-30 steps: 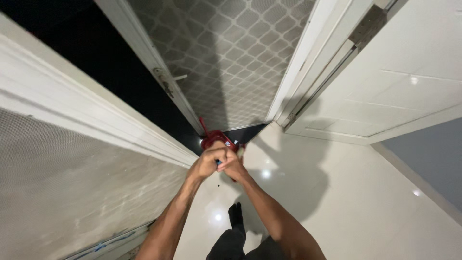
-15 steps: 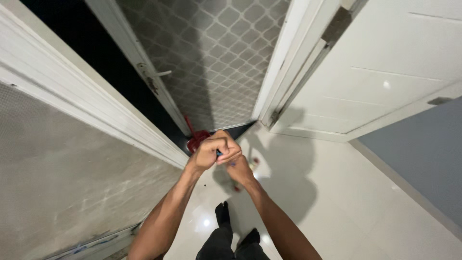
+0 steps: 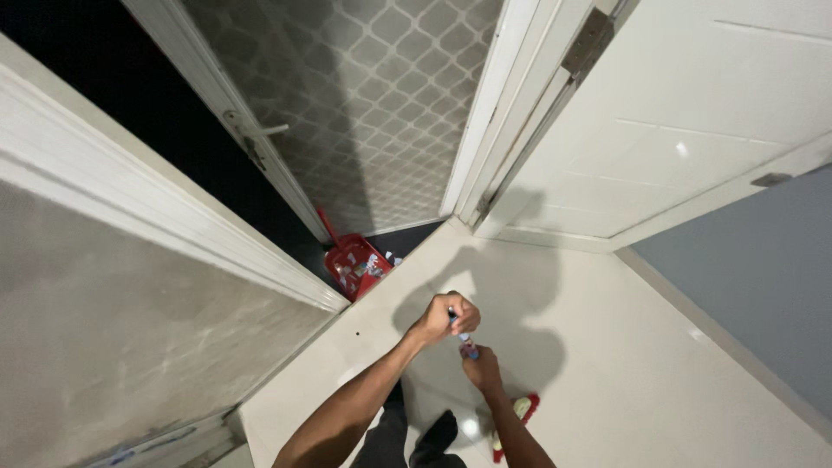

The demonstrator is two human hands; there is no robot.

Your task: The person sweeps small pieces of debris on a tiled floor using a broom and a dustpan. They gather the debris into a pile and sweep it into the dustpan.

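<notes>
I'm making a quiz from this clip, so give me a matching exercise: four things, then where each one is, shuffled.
Things:
1. red dustpan
2. left hand
3. right hand
4. door handle

Places:
A. lower on the broom handle
B. on the door's edge, upper left
C. upper on the broom handle
D. on the floor in the doorway

Pairs: 1-D, 2-C, 3-A, 4-B
</notes>
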